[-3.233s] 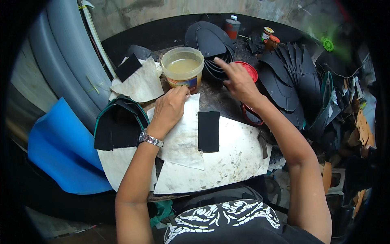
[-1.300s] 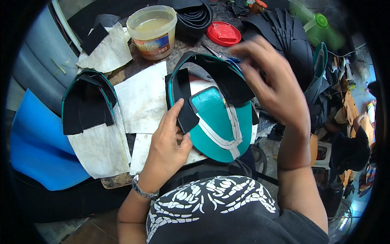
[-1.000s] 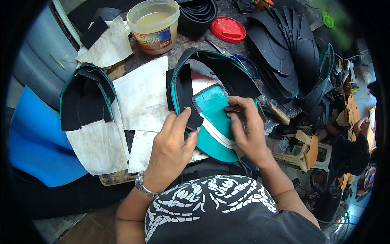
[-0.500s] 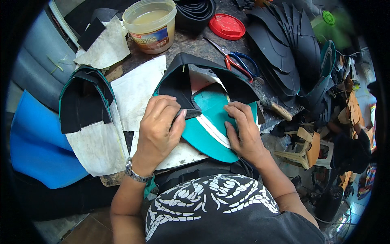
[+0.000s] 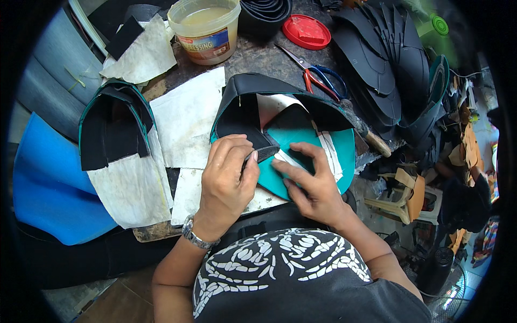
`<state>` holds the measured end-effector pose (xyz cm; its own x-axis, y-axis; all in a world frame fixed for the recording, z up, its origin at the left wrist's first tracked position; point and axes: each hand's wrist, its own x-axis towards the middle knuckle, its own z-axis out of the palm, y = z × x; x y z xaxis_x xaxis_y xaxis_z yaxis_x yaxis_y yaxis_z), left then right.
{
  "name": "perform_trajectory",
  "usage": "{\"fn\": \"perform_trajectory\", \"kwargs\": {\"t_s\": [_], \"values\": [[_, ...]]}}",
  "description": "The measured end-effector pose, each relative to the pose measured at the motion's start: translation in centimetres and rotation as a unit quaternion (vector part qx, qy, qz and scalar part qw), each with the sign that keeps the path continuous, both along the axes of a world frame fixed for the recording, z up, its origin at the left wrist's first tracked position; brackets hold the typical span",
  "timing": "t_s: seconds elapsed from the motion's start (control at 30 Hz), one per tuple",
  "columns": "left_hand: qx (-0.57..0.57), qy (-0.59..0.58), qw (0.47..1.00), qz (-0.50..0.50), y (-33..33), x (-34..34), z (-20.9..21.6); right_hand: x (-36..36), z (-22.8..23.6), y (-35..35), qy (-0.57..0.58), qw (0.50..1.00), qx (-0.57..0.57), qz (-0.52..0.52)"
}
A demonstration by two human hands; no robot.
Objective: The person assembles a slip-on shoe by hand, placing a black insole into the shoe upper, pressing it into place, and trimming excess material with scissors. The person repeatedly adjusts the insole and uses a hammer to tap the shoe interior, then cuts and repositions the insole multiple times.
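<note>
1. Teal foam sole piece (image 5: 301, 161) lies at the near edge of the workbench (image 5: 253, 56), just in front of my chest, with a curved black upper (image 5: 258, 94) arched over its far end.
2. My left hand (image 5: 229, 180) is curled, thumb and fingers pinched on a small black strap end (image 5: 264, 152) that lies on the teal surface.
3. My right hand (image 5: 309, 185) lies nearly flat, fingers spread and pressing on the teal piece and a white strip (image 5: 329, 156) on it; it grips nothing that I can see.
4. The two hands are just beside each other, fingertips almost meeting at the strap end.
5. To my left, a second black-and-teal upper (image 5: 116, 126) rests on stained white paper sheets (image 5: 186, 116).
6. Beyond it stands an open plastic tub (image 5: 204, 29) of yellowish liquid, with a red lid (image 5: 306, 31) lying apart to the right.
7. Scissors (image 5: 318, 78) with red and blue handles lie between the red lid and the black upper.
8. Stacked black sole cut-outs (image 5: 388, 70) fill the right side of the bench.
9. Blue foam sheet (image 5: 48, 183) hangs at the far left.
</note>
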<state>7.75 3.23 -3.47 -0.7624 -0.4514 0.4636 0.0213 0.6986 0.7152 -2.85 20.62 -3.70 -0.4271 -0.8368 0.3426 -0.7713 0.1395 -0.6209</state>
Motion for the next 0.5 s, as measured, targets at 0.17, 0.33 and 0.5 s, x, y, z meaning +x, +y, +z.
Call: {"fn": "perform_trajectory", "kwargs": {"t_s": [0.17, 0.33, 0.5], "values": [[0.018, -0.006, 1.0, 0.003, -0.06, 0.38, -0.36, 0.23, -0.19, -0.14, 0.11, 0.991, 0.07, 0.009], [0.023, -0.008, 1.0, 0.003, -0.07, 0.49, -0.64, 0.45, -0.63, -0.35, 0.113, 0.992, 0.06, 0.011], [0.048, -0.017, 0.999, 0.009, -0.11, 0.63, -0.47, 0.38, -0.86, -0.1, 0.144, 0.986, 0.079, 0.01]]}}
